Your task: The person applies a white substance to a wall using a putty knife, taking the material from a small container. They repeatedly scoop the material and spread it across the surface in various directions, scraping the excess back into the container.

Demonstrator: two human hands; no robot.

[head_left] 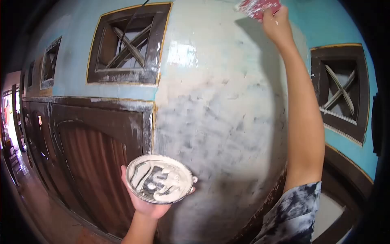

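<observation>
My left hand (152,209) holds a round, shallow metal dish (129,173) from below, its fingers curled around the rim. White paste (172,183) is smeared over the inside of the dish. High up at the right, my right hand (276,22) grips a red flat scraper (270,5) with white paste on it. The scraper is close to the upper wall; whether it touches cannot be made out. The wall (215,110) has a pale coat above and grey, patchy smears lower down, with a shiny spot near the top.
Left of the pale wall are a dark framed vent window (126,44) with crossed slats and a brown door (85,105) with a reddish curtain (97,162). Another crossed vent window (341,85) is at the right. Turquoise paint (325,20) covers the neighbouring wall.
</observation>
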